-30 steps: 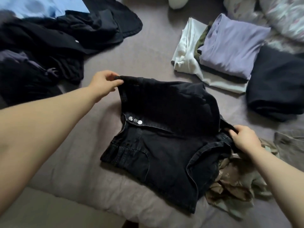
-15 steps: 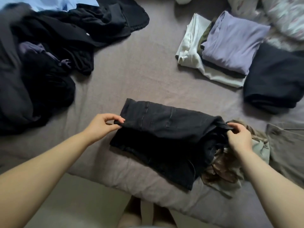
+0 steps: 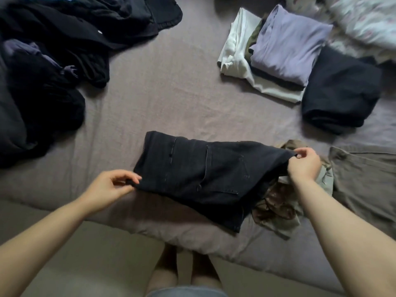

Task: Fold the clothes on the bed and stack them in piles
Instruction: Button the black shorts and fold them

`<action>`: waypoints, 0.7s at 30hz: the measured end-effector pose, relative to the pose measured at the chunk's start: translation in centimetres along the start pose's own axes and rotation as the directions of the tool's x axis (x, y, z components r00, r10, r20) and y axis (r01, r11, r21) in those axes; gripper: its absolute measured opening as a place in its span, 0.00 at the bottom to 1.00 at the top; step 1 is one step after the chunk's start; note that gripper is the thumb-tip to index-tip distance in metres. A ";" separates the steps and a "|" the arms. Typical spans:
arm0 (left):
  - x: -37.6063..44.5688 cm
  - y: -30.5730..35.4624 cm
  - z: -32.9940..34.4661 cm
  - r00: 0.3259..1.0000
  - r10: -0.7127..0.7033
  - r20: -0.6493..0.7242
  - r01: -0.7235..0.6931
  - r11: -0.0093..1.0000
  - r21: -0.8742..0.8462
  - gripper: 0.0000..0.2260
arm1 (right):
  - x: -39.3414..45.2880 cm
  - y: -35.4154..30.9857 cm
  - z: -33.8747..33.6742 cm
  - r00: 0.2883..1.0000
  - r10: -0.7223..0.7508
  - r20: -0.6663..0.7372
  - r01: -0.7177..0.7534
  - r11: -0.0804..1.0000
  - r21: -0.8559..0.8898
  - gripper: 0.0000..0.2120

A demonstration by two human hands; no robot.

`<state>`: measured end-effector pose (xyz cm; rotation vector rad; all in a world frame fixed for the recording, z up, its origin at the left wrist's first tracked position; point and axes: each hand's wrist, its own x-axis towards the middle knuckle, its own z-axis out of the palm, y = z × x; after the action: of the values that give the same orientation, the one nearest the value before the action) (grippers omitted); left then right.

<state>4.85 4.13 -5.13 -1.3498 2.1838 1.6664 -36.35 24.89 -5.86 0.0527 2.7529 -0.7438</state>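
Your left hand [image 3: 111, 187] pinches the near-left corner of the folded black denim shorts [image 3: 203, 176] between thumb and fingertips, while your right hand [image 3: 303, 165] grips the opposite end, so the fold is held taut and square across the front of the bed [image 3: 171, 103], its right end over a crumpled patterned garment [image 3: 276, 209]. To the left lies the unfolded dark heap [image 3: 42, 71], probably kept apart as the supply. To the right sit a lavender-topped stack [image 3: 285, 43], a folded navy garment [image 3: 338, 93] and a grey-brown garment [image 3: 368, 185], likely where these shorts belong next.
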 end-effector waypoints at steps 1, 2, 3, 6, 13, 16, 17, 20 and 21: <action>-0.3 -0.5 0.7 0.999 -0.008 0.035 0.004 0.995 0.104 0.20 | -1.0 0.2 0.4 0.998 0.049 -0.025 -0.048 0.997 0.053 0.09; -0.3 -1.0 1.6 0.999 -0.033 0.026 0.029 0.987 0.156 0.21 | -2.6 0.3 0.7 0.994 0.106 -0.005 -0.104 0.985 0.137 0.06; -0.2 -1.2 2.5 0.997 -0.073 -0.026 0.076 0.988 0.137 0.21 | -4.1 0.8 1.6 0.984 0.168 0.057 -0.177 0.954 0.243 0.07; 1.1 -0.2 5.2 0.888 -0.322 -0.329 0.289 0.946 -0.148 0.09 | -9.4 2.9 4.2 0.877 0.308 0.368 -0.432 0.841 0.326 0.28; 3.1 1.4 7.4 0.792 -0.499 -0.350 0.375 0.852 -0.366 0.10 | -13.9 3.8 5.9 0.887 0.147 0.438 -0.246 0.952 0.179 0.23; 2.9 1.0 6.8 0.792 -0.534 -0.296 0.342 0.790 -0.510 0.07 | -14.0 2.6 4.2 0.851 0.052 0.523 -0.224 0.936 0.271 0.11; 2.7 1.0 6.7 0.796 -0.540 -0.275 0.328 0.765 -0.554 0.06 | -14.0 2.9 3.6 0.840 0.042 0.540 -0.243 0.921 0.305 0.11; 2.3 0.7 6.6 0.809 -0.510 -0.293 0.324 0.802 -0.503 0.07 | -15.0 5.0 2.1 0.805 0.024 0.593 -0.337 0.840 0.424 0.14; 2.1 0.4 6.6 0.812 -0.499 -0.302 0.331 0.821 -0.466 0.08 | -15.7 5.8 1.8 0.790 0.028 0.613 -0.372 0.816 0.442 0.17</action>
<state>0.53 8.24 -8.68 -2.2885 1.5389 1.8122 -20.24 29.67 -5.72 0.2085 1.8433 -1.2195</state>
